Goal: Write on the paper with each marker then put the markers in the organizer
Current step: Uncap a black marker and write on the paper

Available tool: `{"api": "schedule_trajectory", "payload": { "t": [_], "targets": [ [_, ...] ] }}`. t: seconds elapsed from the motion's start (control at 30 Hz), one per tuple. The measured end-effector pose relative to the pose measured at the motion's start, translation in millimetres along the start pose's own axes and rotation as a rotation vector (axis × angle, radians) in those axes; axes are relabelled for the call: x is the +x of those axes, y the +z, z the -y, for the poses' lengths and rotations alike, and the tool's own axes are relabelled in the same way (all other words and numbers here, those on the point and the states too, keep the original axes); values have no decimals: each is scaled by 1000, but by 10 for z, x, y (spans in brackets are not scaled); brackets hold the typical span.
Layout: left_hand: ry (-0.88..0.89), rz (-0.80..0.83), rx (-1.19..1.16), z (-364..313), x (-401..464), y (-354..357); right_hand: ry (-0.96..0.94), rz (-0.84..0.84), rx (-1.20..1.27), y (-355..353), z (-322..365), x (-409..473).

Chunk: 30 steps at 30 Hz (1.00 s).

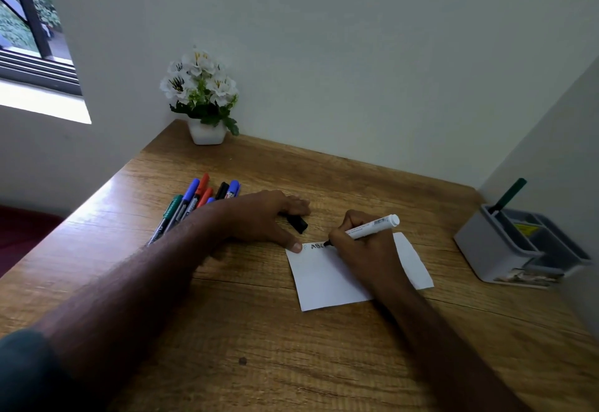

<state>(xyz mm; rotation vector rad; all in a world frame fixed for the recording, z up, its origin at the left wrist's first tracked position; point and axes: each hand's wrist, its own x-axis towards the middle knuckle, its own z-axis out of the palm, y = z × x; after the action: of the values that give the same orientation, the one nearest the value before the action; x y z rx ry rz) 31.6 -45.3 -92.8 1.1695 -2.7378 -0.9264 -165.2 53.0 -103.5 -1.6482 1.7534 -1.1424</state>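
Note:
A white paper [327, 277] lies on the wooden desk [246, 321], with black letters along its top edge. My right hand [363, 246] grips a white-bodied black marker [372, 226], its tip touching the paper beside the letters. My left hand [262, 217] rests flat on the desk, thumb pressing the paper's top left corner. The marker's black cap [297, 223] lies just beyond that hand. Several capped markers [191, 204], green, blue, red and black, lie in a bunch at the left, partly hidden by my forearm. A grey organizer [505, 249] at the far right holds one green marker [509, 196] upright.
A white pot of white flowers [204, 97] stands in the back left corner. Walls close the desk at the back and on the right, right behind the organizer. A window is at the upper left. The desk's left edge drops to a dark red floor.

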Motion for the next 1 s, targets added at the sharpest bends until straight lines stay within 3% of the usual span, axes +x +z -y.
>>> {"api": "schedule_trajectory", "payload": {
  "t": [0.33,0.5,1.0],
  "targets": [
    [-15,0,8,47,21,12,3,3,23,6,18,2],
    [-23,5,-13,31,11,9,-29,-108,61,-98,-18,27],
    [-4,0,-8,19,0,3,-17,7,8,-70,-63,8]
  ]
}}
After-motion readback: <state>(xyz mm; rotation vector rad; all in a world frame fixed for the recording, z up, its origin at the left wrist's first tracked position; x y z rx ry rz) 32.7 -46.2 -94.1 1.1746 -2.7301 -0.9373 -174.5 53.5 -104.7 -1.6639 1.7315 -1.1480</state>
